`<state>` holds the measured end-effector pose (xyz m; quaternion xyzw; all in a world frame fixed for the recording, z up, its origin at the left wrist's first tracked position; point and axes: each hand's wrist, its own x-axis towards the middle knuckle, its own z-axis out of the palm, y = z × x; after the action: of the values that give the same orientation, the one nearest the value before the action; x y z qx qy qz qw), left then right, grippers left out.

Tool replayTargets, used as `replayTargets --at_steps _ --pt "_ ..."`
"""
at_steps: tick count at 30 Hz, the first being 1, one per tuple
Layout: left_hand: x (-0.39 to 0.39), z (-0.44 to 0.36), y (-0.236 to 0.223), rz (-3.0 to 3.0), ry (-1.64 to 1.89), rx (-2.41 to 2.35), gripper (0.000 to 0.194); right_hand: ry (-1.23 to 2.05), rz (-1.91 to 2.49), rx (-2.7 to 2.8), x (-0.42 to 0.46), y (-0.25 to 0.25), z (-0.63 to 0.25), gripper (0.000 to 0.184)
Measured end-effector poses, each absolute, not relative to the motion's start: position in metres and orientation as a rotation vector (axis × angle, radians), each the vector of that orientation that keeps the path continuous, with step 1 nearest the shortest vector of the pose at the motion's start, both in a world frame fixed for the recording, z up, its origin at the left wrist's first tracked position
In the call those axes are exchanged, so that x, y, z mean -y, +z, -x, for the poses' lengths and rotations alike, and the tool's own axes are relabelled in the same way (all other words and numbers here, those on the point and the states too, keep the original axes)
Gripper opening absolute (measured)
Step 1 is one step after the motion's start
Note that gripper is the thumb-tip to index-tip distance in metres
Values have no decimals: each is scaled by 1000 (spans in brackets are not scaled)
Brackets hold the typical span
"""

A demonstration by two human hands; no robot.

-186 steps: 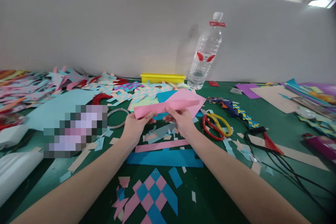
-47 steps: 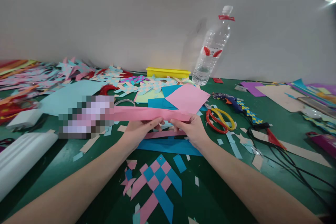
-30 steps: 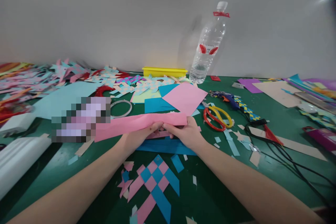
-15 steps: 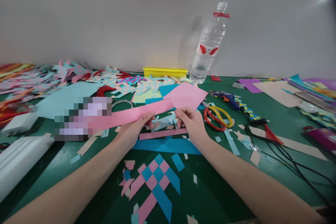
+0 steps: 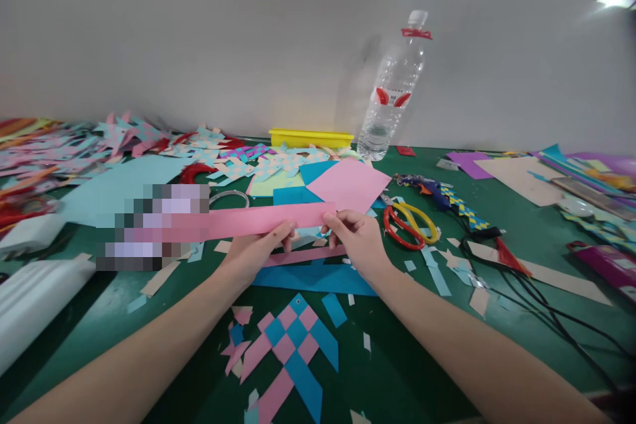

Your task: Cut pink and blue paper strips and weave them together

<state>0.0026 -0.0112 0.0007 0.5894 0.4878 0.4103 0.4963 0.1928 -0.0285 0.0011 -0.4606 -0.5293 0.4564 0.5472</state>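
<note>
A long pink paper strip (image 5: 248, 220) stretches level between my two hands. My left hand (image 5: 268, 242) pinches it near the middle, thumb in front. At its right end, my right hand (image 5: 350, 228) grips it between thumb and fingers. Below them lie a narrow pink strip (image 5: 303, 256) and a wide blue paper strip (image 5: 313, 279). Nearer me, a woven pink-and-blue paper piece (image 5: 291, 338) rests flat on the green table, its strip ends fanned toward me. Behind my right hand are a pink paper sheet (image 5: 350, 185) and scissors with red and yellow handles (image 5: 412, 225).
A clear bottle (image 5: 390, 99) leans against the grey partition (image 5: 199, 33), beside a yellow tray (image 5: 311, 139). Piles of paper strips (image 5: 74, 152) fill the back left. A glue gun (image 5: 430, 192) and black cables (image 5: 556, 311) lie on the right. Paper scraps are scattered around.
My right hand has shifted slightly left and down and now grips the strip's right end. The strip's right end has dropped, so it lies more level.
</note>
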Motion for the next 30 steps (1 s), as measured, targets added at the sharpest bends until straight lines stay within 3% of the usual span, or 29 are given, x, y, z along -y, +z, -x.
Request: replayTargets --at_steps 10,30 --pt "13 -6 6 -1444 1072 -1022 22 1075 1051 1196 31 2 -191 31" --pt "14 -2 0 -1641 889 -1036 30 1250 1002 1414 31 1 -192 26"
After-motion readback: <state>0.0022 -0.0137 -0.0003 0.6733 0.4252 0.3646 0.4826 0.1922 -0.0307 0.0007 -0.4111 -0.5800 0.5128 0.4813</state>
